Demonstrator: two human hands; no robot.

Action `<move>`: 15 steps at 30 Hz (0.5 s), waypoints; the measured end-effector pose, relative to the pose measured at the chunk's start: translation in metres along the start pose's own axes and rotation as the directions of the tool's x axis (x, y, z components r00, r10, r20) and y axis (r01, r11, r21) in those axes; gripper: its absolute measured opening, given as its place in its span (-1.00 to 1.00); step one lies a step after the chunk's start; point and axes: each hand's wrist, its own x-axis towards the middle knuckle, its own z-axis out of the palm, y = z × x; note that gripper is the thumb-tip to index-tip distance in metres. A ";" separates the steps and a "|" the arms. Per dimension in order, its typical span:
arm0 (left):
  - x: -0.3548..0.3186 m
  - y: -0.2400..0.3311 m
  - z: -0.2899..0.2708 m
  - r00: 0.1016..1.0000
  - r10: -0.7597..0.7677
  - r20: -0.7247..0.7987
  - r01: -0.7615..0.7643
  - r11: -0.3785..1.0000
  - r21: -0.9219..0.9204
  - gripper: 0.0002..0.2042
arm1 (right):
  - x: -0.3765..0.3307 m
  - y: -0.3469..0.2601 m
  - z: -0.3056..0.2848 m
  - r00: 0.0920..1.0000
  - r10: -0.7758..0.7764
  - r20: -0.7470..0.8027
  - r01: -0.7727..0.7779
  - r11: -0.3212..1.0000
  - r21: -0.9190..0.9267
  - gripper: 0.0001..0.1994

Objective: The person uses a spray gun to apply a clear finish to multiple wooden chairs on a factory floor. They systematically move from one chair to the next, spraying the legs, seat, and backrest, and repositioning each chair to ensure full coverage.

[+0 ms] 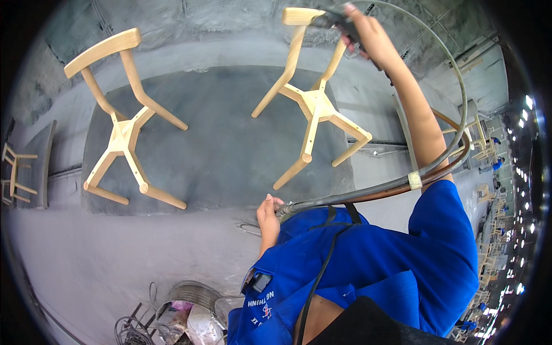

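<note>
My right hand (371, 41) is raised at the upper right, its fingers wrapped round a dark spray gun (345, 27). The gun's front end is beside the backrest of a pale wooden chair frame (316, 103), which has no seat panel. Low in the middle, near the table's front edge, my left hand (268, 217) closes on a grey hose (328, 199) close to its fitting. Part of that grip is hidden. To the left stands a second seatless chair frame (122, 135), apart from both hands.
Both frames stand on a dark rounded table (201, 144). A brown hose (391, 191) runs with the grey one past my right arm. At the lower left are a bucket (192, 290) and coiled wire (132, 332). More chair frames (483, 138) and people are far right.
</note>
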 end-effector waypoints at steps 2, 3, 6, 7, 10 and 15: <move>-0.004 0.002 0.008 0.999 -0.036 0.028 0.037 0.999 -0.030 -0.49 | 0.007 0.024 -0.022 0.966 -0.007 -0.257 0.027 0.997 0.076 -0.36; -0.005 0.003 0.012 0.998 -0.055 0.034 0.056 0.998 -0.028 -0.48 | 0.012 0.036 -0.035 0.943 -0.025 -0.333 0.049 0.997 0.063 -0.28; -0.005 0.007 0.023 0.996 -0.086 0.032 0.087 0.996 -0.026 -0.49 | 0.017 0.075 -0.079 0.863 0.220 -0.455 -0.055 0.936 0.349 -0.30; -0.005 0.007 0.026 0.995 -0.083 0.054 0.085 0.996 -0.041 -0.49 | 0.020 0.088 -0.088 0.703 0.372 -0.606 -0.132 0.906 0.403 -0.34; -0.009 0.003 0.037 0.992 -0.096 0.077 0.097 0.995 -0.018 -0.49 | -0.007 0.130 -0.132 0.799 0.328 -0.504 -0.163 0.925 0.343 -0.35; -0.021 -0.005 0.053 0.991 -0.034 0.132 0.013 0.988 0.154 -0.49 | -0.048 0.199 -0.183 0.734 0.367 -0.572 -0.085 0.884 0.459 -0.31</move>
